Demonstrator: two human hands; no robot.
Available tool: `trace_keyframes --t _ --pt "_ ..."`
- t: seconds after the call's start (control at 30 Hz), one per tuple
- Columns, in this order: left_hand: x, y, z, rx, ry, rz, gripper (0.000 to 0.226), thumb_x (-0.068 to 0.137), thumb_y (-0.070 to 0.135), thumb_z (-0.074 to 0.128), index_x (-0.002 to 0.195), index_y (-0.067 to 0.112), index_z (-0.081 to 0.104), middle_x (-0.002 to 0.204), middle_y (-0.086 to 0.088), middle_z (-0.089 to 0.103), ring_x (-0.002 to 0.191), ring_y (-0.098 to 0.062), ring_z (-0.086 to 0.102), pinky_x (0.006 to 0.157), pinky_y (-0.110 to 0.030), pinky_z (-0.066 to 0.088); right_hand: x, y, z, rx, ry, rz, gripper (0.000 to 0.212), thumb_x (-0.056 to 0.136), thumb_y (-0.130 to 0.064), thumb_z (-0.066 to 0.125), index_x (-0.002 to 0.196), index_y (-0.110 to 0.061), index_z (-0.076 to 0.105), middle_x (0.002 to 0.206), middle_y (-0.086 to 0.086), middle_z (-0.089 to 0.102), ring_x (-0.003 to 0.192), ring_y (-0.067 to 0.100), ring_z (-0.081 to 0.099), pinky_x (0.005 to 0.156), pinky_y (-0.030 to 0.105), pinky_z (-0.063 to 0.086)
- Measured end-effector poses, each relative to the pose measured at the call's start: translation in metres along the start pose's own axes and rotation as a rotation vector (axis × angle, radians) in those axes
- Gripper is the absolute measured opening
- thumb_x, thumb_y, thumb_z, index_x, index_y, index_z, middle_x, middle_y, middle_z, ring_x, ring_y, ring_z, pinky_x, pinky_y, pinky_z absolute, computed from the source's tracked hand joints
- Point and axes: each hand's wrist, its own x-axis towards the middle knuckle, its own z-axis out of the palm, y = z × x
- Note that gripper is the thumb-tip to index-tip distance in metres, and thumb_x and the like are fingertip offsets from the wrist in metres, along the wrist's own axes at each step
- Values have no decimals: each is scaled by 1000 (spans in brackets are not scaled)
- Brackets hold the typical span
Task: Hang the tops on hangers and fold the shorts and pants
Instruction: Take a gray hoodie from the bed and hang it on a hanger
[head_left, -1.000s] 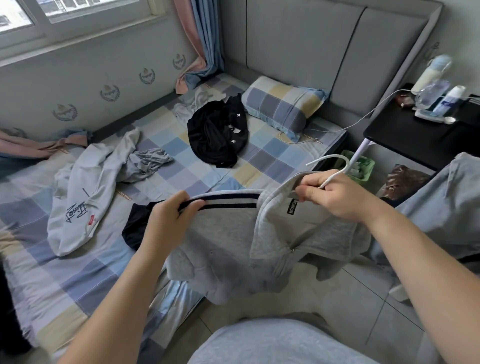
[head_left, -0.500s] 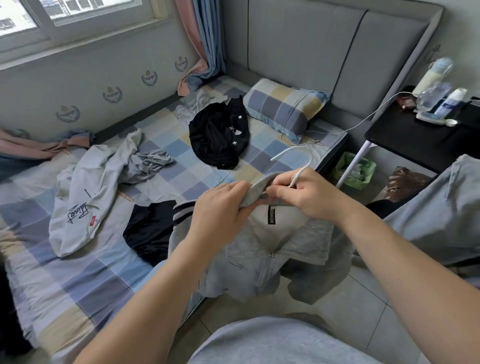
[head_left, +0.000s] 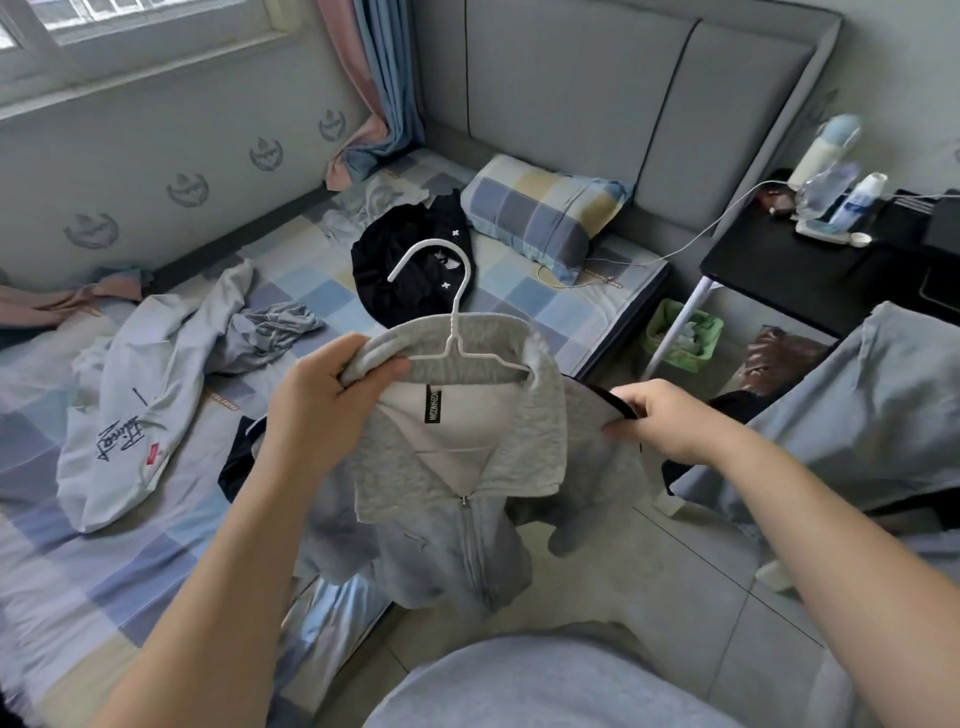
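A grey zip-up top (head_left: 457, 467) with a wide collar hangs in front of me on a white hanger (head_left: 454, 312), whose hook stands upright above the collar. My left hand (head_left: 332, 400) grips the left side of the collar. My right hand (head_left: 660, 415) pinches the top's right shoulder at a dark striped edge. On the checked bed (head_left: 130, 561) lie a light grey printed garment (head_left: 140, 410), a crumpled grey garment (head_left: 270, 338), a black garment (head_left: 410, 260) and a dark garment (head_left: 239, 457) partly hidden behind my left arm.
A checked pillow (head_left: 540, 213) leans against the grey headboard (head_left: 597, 104). A black side table (head_left: 789, 270) at the right carries bottles and a white cable. A green basket (head_left: 680, 338) sits on the tiled floor beneath it. A grey-blue cloth (head_left: 857, 415) lies at the right edge.
The hanger now sits inside the collar with its hook up. My right hand left the hanger and moved right to the shoulder; my left hand shifted to the collar's left side.
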Motion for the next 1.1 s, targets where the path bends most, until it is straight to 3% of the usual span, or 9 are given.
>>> trace_keyframes --t 0.2,0.37,0.47,0.57,0.67,0.77,0.9,1.0,1.1 --pt "-4 -11 -2 50 19 -55 47 82 63 61 73 16 57 56 8 45 54 -6 36 54 -32 34 13 -3 -10 -115 279 2 14 76 -24 82 71 -25 68 61 -4 62 59 6 51 64 30 45" --pt "1 -9 -12 30 12 -48 38 89 47 66 67 20 52 55 13 42 52 -4 34 53 -31 32 8 -8 -28 113 77 -62 16 78 -10 83 80 -24 77 75 -7 73 74 7 65 72 24 50" --pt "3 -4 -12 30 -5 -25 37 91 42 67 64 25 50 55 12 42 52 -6 33 53 -31 31 6 -5 -28 285 37 -82 27 69 -30 91 87 -17 78 86 8 75 80 16 69 78 33 55" --pt "3 -1 -12 13 -19 -15 38 89 45 66 67 16 54 56 4 43 54 -11 38 52 -37 35 7 -5 -18 438 50 -76 52 59 -52 91 80 -8 74 78 12 70 69 18 66 65 28 54" --pt "1 -1 -10 81 -70 -1 37 92 43 68 72 13 61 63 -8 55 58 -27 48 56 -47 44 7 -11 -19 644 29 -64 39 76 -51 81 70 -13 73 67 5 67 59 14 63 54 24 51" --pt "-2 -2 -4 191 -114 21 37 93 43 66 69 15 60 60 -5 55 59 -23 50 54 -42 43 6 -22 -21 566 90 -111 28 83 -35 74 60 -18 70 58 -5 62 52 4 57 50 16 46" --pt "-3 3 9 362 -115 -19 44 94 45 63 61 21 47 53 2 47 50 -16 42 49 -33 33 3 -42 -12 489 388 -290 36 82 -40 74 66 -9 66 58 -8 54 56 2 46 56 15 41" --pt "2 8 12 229 -7 -122 35 95 42 64 71 18 58 59 0 53 54 -18 46 50 -33 37 -7 -54 -8 500 347 -417 39 85 -47 75 72 -12 67 66 -6 55 62 5 48 60 15 42" --pt "7 12 8 -109 21 -126 28 95 31 68 71 20 60 58 10 46 53 -6 38 47 -21 30 -14 -53 -10 386 311 -407 30 81 -53 76 81 -24 67 105 -13 66 102 5 63 94 23 48"
